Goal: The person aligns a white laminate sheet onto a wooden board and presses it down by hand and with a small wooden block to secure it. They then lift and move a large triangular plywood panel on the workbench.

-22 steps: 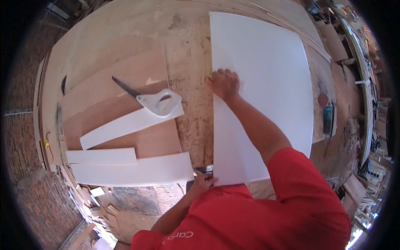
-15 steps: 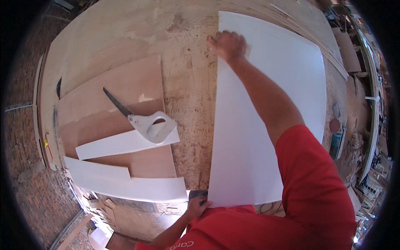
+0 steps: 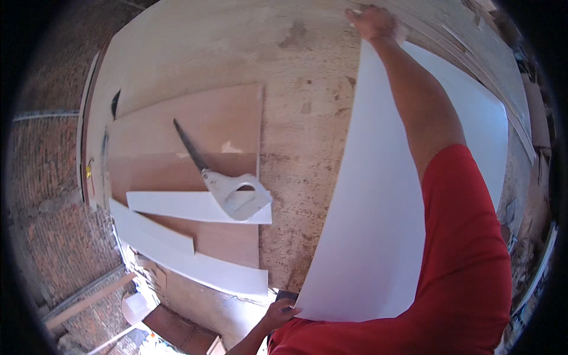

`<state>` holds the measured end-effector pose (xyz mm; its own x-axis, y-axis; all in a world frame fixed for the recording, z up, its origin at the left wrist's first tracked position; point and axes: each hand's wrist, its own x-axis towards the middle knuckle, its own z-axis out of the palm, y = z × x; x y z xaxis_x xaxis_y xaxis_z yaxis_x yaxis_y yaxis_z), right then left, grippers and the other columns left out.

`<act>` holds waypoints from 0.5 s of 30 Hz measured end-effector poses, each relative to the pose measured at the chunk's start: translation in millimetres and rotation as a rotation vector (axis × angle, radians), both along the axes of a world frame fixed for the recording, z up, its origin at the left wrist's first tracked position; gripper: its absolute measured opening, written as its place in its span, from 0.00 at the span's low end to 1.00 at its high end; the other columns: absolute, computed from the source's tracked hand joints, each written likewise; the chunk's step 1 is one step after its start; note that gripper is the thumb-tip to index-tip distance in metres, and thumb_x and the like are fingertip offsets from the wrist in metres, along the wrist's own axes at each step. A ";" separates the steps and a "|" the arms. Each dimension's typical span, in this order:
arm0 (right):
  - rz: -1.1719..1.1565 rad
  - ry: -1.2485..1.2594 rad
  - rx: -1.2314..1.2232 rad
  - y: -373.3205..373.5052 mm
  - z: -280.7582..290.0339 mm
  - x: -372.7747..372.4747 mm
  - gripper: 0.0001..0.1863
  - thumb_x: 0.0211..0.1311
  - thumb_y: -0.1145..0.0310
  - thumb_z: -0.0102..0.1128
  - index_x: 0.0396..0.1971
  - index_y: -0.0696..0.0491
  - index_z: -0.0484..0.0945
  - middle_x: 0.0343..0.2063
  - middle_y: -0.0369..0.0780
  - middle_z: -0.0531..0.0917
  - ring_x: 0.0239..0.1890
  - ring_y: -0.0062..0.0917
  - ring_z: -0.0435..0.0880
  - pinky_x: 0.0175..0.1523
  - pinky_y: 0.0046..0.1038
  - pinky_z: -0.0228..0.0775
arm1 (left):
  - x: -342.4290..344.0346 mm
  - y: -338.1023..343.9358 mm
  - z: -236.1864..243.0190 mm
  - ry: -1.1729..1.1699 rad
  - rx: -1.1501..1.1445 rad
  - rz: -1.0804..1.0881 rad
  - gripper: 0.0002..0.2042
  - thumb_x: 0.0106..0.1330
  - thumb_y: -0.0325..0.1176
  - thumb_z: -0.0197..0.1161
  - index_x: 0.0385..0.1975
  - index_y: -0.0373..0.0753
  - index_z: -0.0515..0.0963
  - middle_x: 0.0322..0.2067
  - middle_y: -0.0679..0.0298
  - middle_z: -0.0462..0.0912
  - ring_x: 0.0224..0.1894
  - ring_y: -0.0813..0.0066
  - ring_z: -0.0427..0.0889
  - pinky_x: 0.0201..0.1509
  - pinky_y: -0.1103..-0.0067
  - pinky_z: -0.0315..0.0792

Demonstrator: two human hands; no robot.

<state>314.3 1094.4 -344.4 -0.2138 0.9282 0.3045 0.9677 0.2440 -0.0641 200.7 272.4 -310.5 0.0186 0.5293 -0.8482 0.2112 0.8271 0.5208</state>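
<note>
A large white sheet (image 3: 367, 207) lies over the right part of a wooden worktable, its left edge bowed. My right hand (image 3: 376, 23), arm stretched far forward, is closed at the sheet's far left corner. Its fingers are slightly blurred. At the near left corner, by my body, my left hand (image 3: 278, 315) pinches the sheet's edge. A handsaw (image 3: 236, 195) with a pale handle and dark blade rests to the left, on a white strip (image 3: 171, 203) and a brown board (image 3: 183, 127).
Further white strips (image 3: 219, 275) lie along the near left side of the wooden table (image 3: 302, 136). Long thin wood pieces (image 3: 467, 53) run past the sheet's far right side. A brick wall (image 3: 47, 236) stands at left, with a brown box-like object (image 3: 180, 331) below the table.
My right hand has gone forward along the sheet's left edge to its far corner. That edge now slants and bows more. My left hand stays at the near corner; the whole view has shifted.
</note>
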 end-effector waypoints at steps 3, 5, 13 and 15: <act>0.038 0.047 0.241 -38.0 20.5 15.7 0.31 0.68 0.36 0.49 0.42 0.48 0.88 0.43 0.46 0.89 0.49 0.43 0.86 0.56 0.49 0.75 | 10.6 -14.1 -1.0 0.000 0.061 0.070 0.16 0.67 0.41 0.73 0.44 0.34 0.85 0.41 0.55 0.88 0.46 0.66 0.87 0.52 0.73 0.78; 0.063 0.048 0.316 -39.2 11.2 45.1 0.36 0.67 0.30 0.45 0.45 0.47 0.88 0.46 0.45 0.88 0.49 0.42 0.88 0.54 0.50 0.78 | 9.8 -15.5 -4.8 -0.020 0.068 0.115 0.15 0.67 0.41 0.73 0.43 0.35 0.85 0.40 0.54 0.88 0.46 0.64 0.87 0.51 0.72 0.78; -0.035 -0.025 -0.187 -218.2 34.0 32.1 0.30 0.68 0.36 0.50 0.43 0.48 0.88 0.43 0.44 0.88 0.47 0.43 0.86 0.54 0.49 0.75 | 10.0 -23.5 -16.8 -0.005 0.043 0.076 0.13 0.68 0.40 0.71 0.36 0.34 0.84 0.27 0.64 0.85 0.36 0.78 0.81 0.44 0.74 0.75; -0.012 -0.030 -0.156 -275.3 31.9 37.7 0.29 0.68 0.39 0.51 0.44 0.49 0.88 0.46 0.46 0.87 0.50 0.46 0.85 0.55 0.50 0.75 | 9.1 -23.2 -25.0 -0.076 0.128 0.113 0.12 0.69 0.37 0.69 0.38 0.33 0.84 0.27 0.67 0.84 0.35 0.81 0.79 0.43 0.76 0.74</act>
<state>352.0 819.1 -312.5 -0.2089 0.9663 0.1502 0.9726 0.2214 -0.0716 209.8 249.2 -335.6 0.0146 0.6349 -0.7724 0.0763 0.7695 0.6340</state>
